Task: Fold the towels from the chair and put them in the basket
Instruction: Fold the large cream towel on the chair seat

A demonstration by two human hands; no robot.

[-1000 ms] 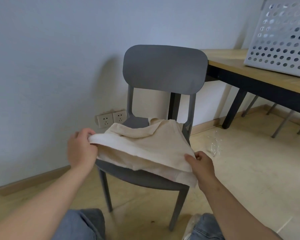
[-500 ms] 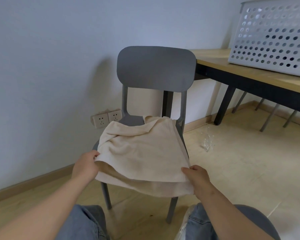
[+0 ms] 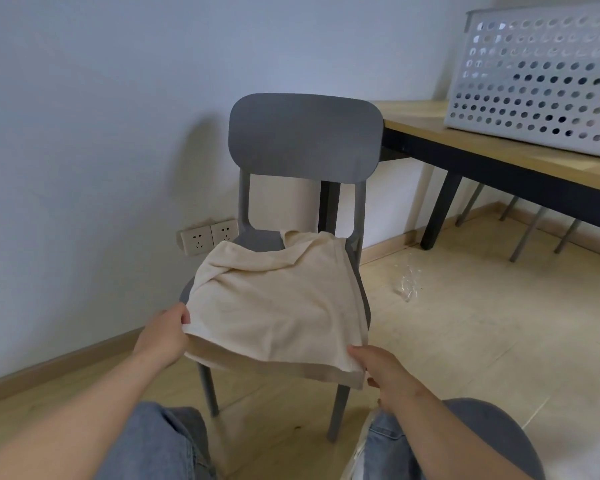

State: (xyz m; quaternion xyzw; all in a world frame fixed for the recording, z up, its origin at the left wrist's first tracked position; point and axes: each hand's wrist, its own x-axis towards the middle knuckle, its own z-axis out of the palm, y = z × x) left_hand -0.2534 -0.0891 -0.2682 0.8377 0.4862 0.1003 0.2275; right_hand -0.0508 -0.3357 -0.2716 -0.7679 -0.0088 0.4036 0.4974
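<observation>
A cream towel (image 3: 274, 306) is spread over the seat of the grey chair (image 3: 305, 136). Its near left corner is pinched by the left hand (image 3: 163, 337), and its near right corner is gripped by the right hand (image 3: 381, 372). A white perforated basket (image 3: 541, 84) is set on the wooden worktop (image 3: 499, 157), well apart to the right.

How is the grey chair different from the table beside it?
The chair is grey all over; the table has a light wooden top on a black frame. The chair carries a cream towel, gripped at its front corners by the left hand and right hand; the table carries a white perforated basket. The chair stands closer to the camera, the table off to its right. Both stand on the wooden floor near the wall.
</observation>
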